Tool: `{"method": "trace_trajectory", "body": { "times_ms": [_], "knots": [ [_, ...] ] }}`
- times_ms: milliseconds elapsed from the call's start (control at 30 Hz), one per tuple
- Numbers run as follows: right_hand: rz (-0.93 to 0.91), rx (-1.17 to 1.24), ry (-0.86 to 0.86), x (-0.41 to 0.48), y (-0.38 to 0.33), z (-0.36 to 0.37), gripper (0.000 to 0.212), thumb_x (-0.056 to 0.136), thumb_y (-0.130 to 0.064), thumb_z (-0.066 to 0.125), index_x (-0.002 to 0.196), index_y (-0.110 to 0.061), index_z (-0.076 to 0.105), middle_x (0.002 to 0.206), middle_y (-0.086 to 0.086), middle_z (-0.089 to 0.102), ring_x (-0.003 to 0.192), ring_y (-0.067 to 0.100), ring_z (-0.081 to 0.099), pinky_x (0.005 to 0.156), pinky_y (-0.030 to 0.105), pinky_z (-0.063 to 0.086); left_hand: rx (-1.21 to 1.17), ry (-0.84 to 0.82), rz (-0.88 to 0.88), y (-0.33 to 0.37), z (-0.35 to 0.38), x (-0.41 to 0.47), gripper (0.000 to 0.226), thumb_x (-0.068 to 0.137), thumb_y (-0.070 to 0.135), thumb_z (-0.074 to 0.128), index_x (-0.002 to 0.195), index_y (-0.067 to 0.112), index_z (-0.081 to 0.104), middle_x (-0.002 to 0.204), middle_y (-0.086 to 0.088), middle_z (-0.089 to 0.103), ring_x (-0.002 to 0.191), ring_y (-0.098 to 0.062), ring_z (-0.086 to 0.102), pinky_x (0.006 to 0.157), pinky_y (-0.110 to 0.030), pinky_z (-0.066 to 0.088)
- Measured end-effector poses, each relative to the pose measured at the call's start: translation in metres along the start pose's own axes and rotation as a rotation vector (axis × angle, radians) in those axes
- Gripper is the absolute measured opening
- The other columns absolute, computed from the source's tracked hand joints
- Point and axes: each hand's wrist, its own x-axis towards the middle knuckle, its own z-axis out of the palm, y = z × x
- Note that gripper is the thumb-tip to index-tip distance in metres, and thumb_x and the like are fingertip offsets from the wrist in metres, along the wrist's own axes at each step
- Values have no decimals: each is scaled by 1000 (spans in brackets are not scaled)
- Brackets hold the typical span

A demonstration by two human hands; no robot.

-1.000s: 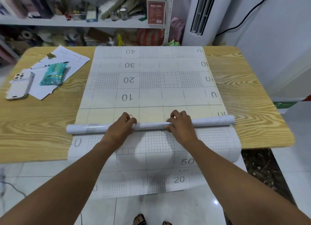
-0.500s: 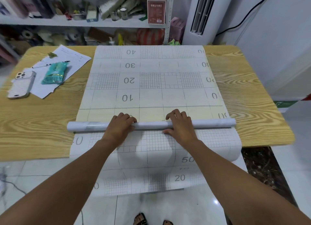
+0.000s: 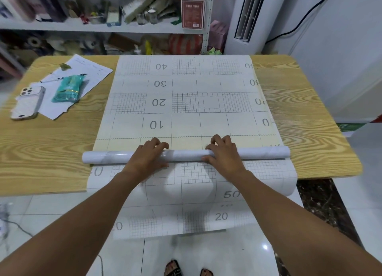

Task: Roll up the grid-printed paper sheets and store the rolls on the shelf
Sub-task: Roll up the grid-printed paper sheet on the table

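A grid-printed paper sheet (image 3: 186,102) with upside-down numbers lies flat along the middle of the wooden table (image 3: 41,151). Across its near part lies a thin white paper roll (image 3: 186,154), spanning the sheet's width. My left hand (image 3: 148,155) rests on the roll left of centre, fingers curled over its far side. My right hand (image 3: 224,153) grips it right of centre in the same way. Another grid-printed sheet (image 3: 186,203) hangs off the table's near edge toward the floor. The shelf (image 3: 93,26) stands behind the table, crowded with items.
On the table's left lie a phone (image 3: 28,103), a teal packet (image 3: 69,88) and loose white papers (image 3: 91,71). A white air conditioner (image 3: 250,17) stands at the back right. A red-brown box (image 3: 192,11) sits on the shelf. Tiled floor lies below.
Both hands have slid slightly forward over the roll, fingers reaching further past its far side. The roll itself has barely shifted.
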Motion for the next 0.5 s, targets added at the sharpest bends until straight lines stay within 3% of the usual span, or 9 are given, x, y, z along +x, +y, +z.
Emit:
{"method": "trace_trajectory", "body": {
  "times_ms": [167, 267, 433, 500],
  "knots": [
    [-16, -48, 2, -1, 1, 1, 38, 94, -42, 45, 119, -17, 59, 124, -2, 46, 109, 23, 37, 89, 35, 33, -39, 25, 17, 0, 0, 0, 36, 76, 18, 70, 109, 12, 57, 100, -11, 54, 87, -29, 52, 69, -33, 39],
    [-20, -34, 9, -2, 3, 2, 38, 95, -44, 43, 120, -20, 57, 122, -2, 48, 108, 23, 39, 88, 35, 33, -43, 8, 34, 0, -4, 2, 33, 80, 19, 68, 110, 11, 58, 101, -11, 56, 94, -28, 49, 74, -35, 42],
    [-22, 119, 34, -9, 6, 1, 56, 80, -54, 62, 126, -25, 48, 120, -5, 50, 109, 21, 39, 91, 34, 35, 73, 8, 70, -5, -6, 4, 31, 80, 25, 67, 109, 15, 61, 101, -8, 63, 95, -30, 50, 76, -35, 40],
    [-21, 106, 34, -8, 6, 3, 53, 78, -51, 65, 122, -25, 50, 118, -5, 51, 107, 21, 39, 91, 33, 35, 83, 1, 75, -5, -5, 3, 31, 81, 25, 65, 110, 14, 61, 101, -9, 63, 95, -31, 51, 75, -36, 39]
  ]
}}
